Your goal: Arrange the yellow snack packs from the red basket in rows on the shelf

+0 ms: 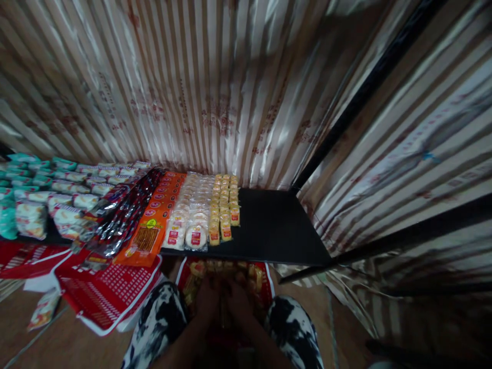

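below the black shelf [274,220], the left hand [208,296] and right hand [237,298] work close together inside a red basket [268,283] of yellow packets [191,291]. whether the fingers grip anything cannot be told.

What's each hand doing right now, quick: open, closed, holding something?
Left hand: at the red basket of yellow packets; too dark to tell its grip.
Right hand: close beside it; grip can't be told either.

Blurred fingers [235,288], leftmost teal packet [7,219] cut off
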Motion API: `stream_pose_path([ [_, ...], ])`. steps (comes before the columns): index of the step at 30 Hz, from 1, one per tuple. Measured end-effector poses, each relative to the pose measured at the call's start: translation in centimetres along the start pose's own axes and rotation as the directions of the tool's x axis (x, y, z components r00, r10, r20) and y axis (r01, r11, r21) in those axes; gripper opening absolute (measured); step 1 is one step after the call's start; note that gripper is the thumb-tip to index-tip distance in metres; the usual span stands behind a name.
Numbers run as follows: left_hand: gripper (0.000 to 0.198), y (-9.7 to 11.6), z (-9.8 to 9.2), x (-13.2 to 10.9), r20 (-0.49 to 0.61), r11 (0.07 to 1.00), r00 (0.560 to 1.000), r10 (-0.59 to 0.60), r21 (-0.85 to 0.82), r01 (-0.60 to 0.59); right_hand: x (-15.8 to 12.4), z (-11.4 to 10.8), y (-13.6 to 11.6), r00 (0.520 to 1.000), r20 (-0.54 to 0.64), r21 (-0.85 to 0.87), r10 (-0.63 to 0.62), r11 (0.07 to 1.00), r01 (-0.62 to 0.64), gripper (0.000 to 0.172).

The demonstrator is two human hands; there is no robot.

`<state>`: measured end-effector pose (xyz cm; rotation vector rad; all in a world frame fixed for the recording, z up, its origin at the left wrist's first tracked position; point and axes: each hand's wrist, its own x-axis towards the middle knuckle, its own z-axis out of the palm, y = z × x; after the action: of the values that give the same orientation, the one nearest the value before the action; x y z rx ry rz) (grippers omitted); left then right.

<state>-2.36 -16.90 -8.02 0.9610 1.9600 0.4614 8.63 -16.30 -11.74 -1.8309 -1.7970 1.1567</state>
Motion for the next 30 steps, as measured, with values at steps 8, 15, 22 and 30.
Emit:
stream_pose_path([
  [8, 0.039, 1.6, -2.8, -2.3, 0.066, 0.931, 0.945, 0.320, 0.162, -0.327, -2.3, -4.1, -1.8, 0.951, -0.005, -0.088, -0.310, 0.947, 0.308, 0.048],
  [15, 0.043, 5.2, -4.5, -4.2, 0.088, 0.878, 0.897, 0.434, 0.183, -0.443, -3.1, -6.8, -2.9, 0.955, 0.003, -0.107, -0.298, 0.949, 0.296, 0.045],
  [22, 0.045, 8.7, -4.4, -3.6, -0.047, 0.791, 0.790, 0.611, 0.073, -0.608, -2.0, -10.4, -4.6, 0.953, -0.156, 0.013, -0.259, 0.964, 0.264, 0.026],
  [30, 0.041, 10.6, -1.7, -3.4, -0.236, 0.744, 0.732, 0.639, -0.055, -0.666, 3.6, -13.3, -6.3, 0.911, -0.364, 0.144, -0.193, 0.955, 0.260, 0.027],
])
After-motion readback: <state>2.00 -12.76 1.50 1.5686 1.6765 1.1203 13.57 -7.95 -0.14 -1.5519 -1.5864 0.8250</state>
